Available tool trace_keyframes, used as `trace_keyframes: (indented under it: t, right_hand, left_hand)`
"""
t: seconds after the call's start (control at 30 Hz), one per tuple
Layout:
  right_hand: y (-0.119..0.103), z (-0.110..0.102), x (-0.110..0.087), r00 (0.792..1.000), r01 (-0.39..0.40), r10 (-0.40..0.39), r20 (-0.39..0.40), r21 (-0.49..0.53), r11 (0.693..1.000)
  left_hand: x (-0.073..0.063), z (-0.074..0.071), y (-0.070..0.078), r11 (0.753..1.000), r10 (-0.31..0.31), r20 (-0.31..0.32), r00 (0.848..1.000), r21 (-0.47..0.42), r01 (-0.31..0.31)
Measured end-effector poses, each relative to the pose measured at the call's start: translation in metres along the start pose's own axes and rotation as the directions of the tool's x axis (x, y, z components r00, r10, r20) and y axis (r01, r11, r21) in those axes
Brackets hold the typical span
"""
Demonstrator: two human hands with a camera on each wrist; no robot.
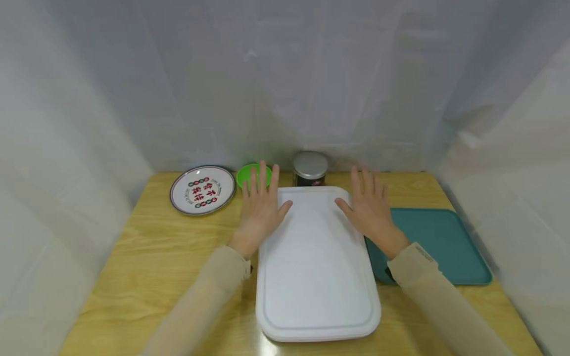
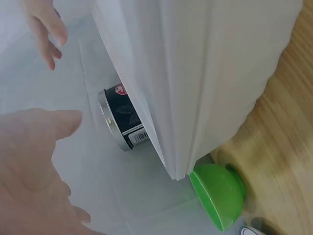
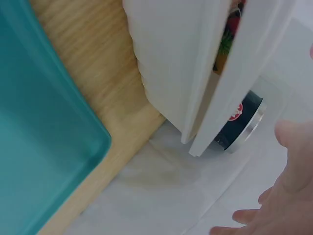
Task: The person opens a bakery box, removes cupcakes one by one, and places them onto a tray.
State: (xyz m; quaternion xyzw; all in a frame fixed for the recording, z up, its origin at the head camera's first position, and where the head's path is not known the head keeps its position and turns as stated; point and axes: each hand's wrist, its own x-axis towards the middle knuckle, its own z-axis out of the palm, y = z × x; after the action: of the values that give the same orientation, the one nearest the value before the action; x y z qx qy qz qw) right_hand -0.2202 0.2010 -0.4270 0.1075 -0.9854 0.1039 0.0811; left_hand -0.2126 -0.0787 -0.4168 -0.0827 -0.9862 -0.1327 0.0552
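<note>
A white plastic box (image 2: 244, 58) with a white lid (image 1: 318, 272) stands in the middle of the wooden table. Over the lid's far left corner my left hand (image 1: 260, 212) is raised with fingers spread, holding nothing. My right hand (image 1: 370, 212) is held likewise above the far right side, thumb pointing inward. Both wrist views show the hands higher than the lid and apart from it. On the right, the lid sits slightly ajar, and red, green and brown-orange colours (image 3: 226, 41) show through the gap. The rest of the contents is hidden.
Behind the box stands a dark can (image 1: 310, 170) with a silver lid. A green bowl (image 1: 242, 176) and a white plate (image 1: 202, 190) with red characters are at the back left. A teal tray (image 1: 441, 242) lies to the right. White curtains (image 1: 285, 89) surround the table.
</note>
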Motion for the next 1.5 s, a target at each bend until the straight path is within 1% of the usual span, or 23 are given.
trace_keyframes:
  t: [0.07,0.13,0.23,0.3,0.4,0.47,0.6,0.7,0.8,0.9,1.03,1.27,1.4,1.5]
  right_hand:
    - [0.002,0.001,-0.005,1.0,0.008,-0.008,-0.017,0.007,1.0]
    - [0.004,0.003,-0.011,1.0,0.012,-0.011,-0.026,0.014,1.0]
    - [0.005,0.004,-0.018,1.0,0.005,-0.004,-0.024,0.018,1.0]
    - [0.006,0.004,-0.02,1.0,-0.016,0.017,-0.017,0.027,1.0]
    - [0.007,0.004,-0.024,0.998,-0.059,0.058,0.02,0.07,0.996]
    - [0.008,0.004,-0.026,0.995,-0.091,0.085,0.055,0.114,0.989]
    - [0.012,0.004,-0.03,0.982,-0.143,0.118,0.148,0.174,0.974]
    - [0.014,0.004,-0.031,0.97,-0.166,0.126,0.207,0.189,0.968]
    - [0.016,0.002,-0.033,0.959,-0.189,0.138,0.249,0.196,0.962]
    - [0.015,-0.001,-0.034,0.949,-0.205,0.145,0.279,0.2,0.958]
    - [0.014,-0.003,-0.036,0.941,-0.216,0.149,0.304,0.197,0.956]
    - [0.014,-0.005,-0.036,0.936,-0.197,0.127,0.328,0.19,0.962]
    - [0.013,-0.007,-0.036,0.936,-0.176,0.102,0.336,0.199,0.964]
    - [0.014,-0.007,-0.036,0.945,-0.161,0.085,0.317,0.222,0.962]
  left_hand:
    - [-0.004,0.0,0.002,1.0,-0.02,0.0,1.0,-0.022,0.02]
    - [-0.008,0.0,0.004,0.997,-0.045,0.014,0.999,-0.06,0.046]
    - [-0.015,-0.002,0.007,0.986,-0.077,0.052,0.996,-0.145,0.084]
    - [-0.018,-0.003,0.008,0.976,-0.094,0.08,0.992,-0.19,0.107]
    - [-0.023,-0.004,0.006,0.963,-0.115,0.118,0.986,-0.23,0.139]
    - [-0.026,-0.003,0.004,0.958,-0.126,0.144,0.981,-0.238,0.158]
    - [-0.032,0.002,-0.005,0.948,-0.151,0.194,0.969,-0.249,0.198]
    - [-0.036,0.006,-0.011,0.942,-0.153,0.217,0.964,-0.262,0.208]
    - [-0.039,0.01,-0.015,0.938,-0.144,0.236,0.961,-0.277,0.208]
    - [-0.042,0.013,-0.017,0.929,-0.143,0.264,0.954,-0.297,0.222]
    - [-0.044,0.017,-0.018,0.921,-0.142,0.277,0.95,-0.315,0.229]
    - [-0.044,0.019,-0.021,0.922,-0.112,0.247,0.962,-0.335,0.193]
    - [-0.043,0.018,-0.022,0.916,-0.112,0.255,0.96,-0.347,0.199]
    - [-0.043,0.018,-0.022,0.913,-0.115,0.27,0.956,-0.351,0.208]
